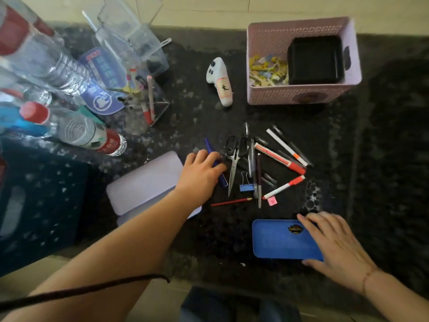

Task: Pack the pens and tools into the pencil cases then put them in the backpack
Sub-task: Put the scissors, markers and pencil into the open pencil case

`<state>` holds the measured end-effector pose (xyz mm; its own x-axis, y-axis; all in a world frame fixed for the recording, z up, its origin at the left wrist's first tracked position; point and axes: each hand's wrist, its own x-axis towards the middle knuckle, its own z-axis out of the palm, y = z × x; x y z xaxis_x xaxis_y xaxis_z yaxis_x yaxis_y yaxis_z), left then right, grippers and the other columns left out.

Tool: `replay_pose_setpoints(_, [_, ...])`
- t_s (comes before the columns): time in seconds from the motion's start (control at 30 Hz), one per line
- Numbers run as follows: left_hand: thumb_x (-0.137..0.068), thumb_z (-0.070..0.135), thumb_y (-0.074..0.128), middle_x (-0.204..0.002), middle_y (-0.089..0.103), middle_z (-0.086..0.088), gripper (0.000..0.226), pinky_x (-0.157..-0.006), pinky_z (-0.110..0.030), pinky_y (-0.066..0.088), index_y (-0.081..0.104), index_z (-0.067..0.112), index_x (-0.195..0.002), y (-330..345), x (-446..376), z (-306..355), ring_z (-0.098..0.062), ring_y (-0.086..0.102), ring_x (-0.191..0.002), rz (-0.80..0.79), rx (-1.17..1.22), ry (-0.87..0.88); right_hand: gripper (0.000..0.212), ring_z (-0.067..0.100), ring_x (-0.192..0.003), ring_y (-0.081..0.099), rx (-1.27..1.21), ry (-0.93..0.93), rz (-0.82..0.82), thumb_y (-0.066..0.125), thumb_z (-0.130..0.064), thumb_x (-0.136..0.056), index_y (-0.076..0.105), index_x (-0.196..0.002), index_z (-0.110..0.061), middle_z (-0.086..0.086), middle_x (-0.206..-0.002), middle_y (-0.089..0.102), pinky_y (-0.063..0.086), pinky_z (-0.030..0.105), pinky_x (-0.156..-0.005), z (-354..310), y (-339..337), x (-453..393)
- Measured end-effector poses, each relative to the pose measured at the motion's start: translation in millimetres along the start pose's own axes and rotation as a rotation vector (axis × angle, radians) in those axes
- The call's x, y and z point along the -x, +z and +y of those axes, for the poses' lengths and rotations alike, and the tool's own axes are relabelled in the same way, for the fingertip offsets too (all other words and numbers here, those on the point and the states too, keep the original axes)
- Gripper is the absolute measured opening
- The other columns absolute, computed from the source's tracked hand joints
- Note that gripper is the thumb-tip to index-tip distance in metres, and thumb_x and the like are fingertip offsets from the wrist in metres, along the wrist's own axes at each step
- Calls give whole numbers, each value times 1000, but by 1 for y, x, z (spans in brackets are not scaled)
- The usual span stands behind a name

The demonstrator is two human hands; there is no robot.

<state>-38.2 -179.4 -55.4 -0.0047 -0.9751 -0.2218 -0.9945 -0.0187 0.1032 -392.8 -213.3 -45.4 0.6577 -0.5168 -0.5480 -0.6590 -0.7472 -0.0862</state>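
Right, nearest first: the right hand [336, 242] lies flat and spread on the blue pencil case [284, 240], fingers over its far right corner, holding nothing. The case looks shut; I can't see a zip or latch. If it doesn't get opened before pens arrive, they have nowhere to go, and pressing on one corner could skate it across the dark countertop [209, 240].

Left hand [202, 168] reaches across the lilac pencil case [146, 182], fingers curled onto a dark blue pen [214, 162] at the left edge of the pile. Whether the pen is actually pinched or only touched, I can't tell; fingers hide the contact. The lilac case also appears closed.

Risks in the pile:
- scissors [233, 162] lie just beside that pen, tips toward the person. A careless sweep could catch a finger or drag them along.
- blue binder clip [246, 184], red pencil [232, 202] and pink scrap [272, 201] are small and loose, easy to miss or knock off the near edge.
- red-capped markers [278, 159] and dark pens overlap; pulling one likely rolls the others.

Further back, the white controller [220, 81] and pink basket [301, 59] sit well clear. The bottles [76, 129] lying at left are near the lilac case; a wide elbow could roll them. Backpack isn't clearly identifiable; the dark starred thing at far left might be it.
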Motion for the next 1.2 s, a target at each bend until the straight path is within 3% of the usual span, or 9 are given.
replay_pose_setpoints(0.23, [-80,29,71,-116,63,2,15,-92,-47,30,69,26,-94,-2,3,-5,-29,41,-115,210,-83,119,109,29,-129,38,-61,24,10,60,-81,-55,38,-143,-20,5,-136,45,16,45,-109,-1,-5,2])
replay_pose_setpoints(0.37, [-95,27,55,-106,67,5,13,-93,-45,39,62,25,-106,-28,33,9,-25,56,-103,421,103,71,73,19,-131,36,-373,-46,331,47,-61,-82,39,-140,-19,0,-136,43,13,27,-115,-33,-37,-11])
replay_pose_setpoints(0.47, [-100,28,47,-94,65,-1,17,-66,-39,48,54,21,-114,-36,70,20,-25,58,-77,347,299,44,57,-4,-129,34,-653,-195,501,52,-46,-88,43,-137,-19,-12,-132,43,20,13,-112,-82,-68,-36])
replay_pose_setpoints(0.53, [-99,30,48,-93,66,-3,22,-57,-38,50,54,20,-117,-32,94,20,-25,60,-76,262,384,-12,49,-3,-127,40,-738,-305,557,57,-36,-88,50,-133,-17,-11,-129,47,26,13,-109,-117,-80,-56])
replay_pose_setpoints(0.73, [-94,33,55,-111,66,-7,30,-77,-40,53,56,16,-119,-17,145,-7,-26,64,-95,196,674,-335,15,9,-97,57,-838,-432,541,66,-6,-84,70,-98,-2,7,-99,62,39,12,-94,-194,-85,-110])
replay_pose_setpoints(0.9, [-86,24,65,-97,68,-2,18,-72,-38,52,66,18,-104,17,184,-59,-24,62,-85,254,548,-381,10,15,-77,61,-964,-166,414,71,-3,-80,72,-87,-9,-3,-83,61,53,28,-77,-237,-71,-142])
replay_pose_setpoints(1.0, [-84,29,61,-94,70,2,19,-73,-36,44,71,21,-99,33,198,-83,-24,58,-87,300,415,-423,11,14,-76,61,-987,-23,291,71,-4,-81,72,-90,-11,-11,-82,57,56,37,-78,-258,-70,-158])
replay_pose_setpoints(1.13, [-81,29,64,-94,65,-4,19,-75,-32,29,75,20,-93,44,195,-97,-23,46,-93,384,332,-458,14,16,-88,63,-980,108,286,71,-7,-82,70,-92,-16,-3,-96,58,55,31,-85,-280,-71,-173])
replay_pose_setpoints(1.2, [-78,23,73,-92,63,-7,14,-72,-32,30,75,18,-90,49,192,-99,-24,45,-89,407,322,-469,14,13,-86,63,-984,184,326,71,-9,-82,67,-91,-18,-1,-94,61,51,19,-78,-285,-71,-175])
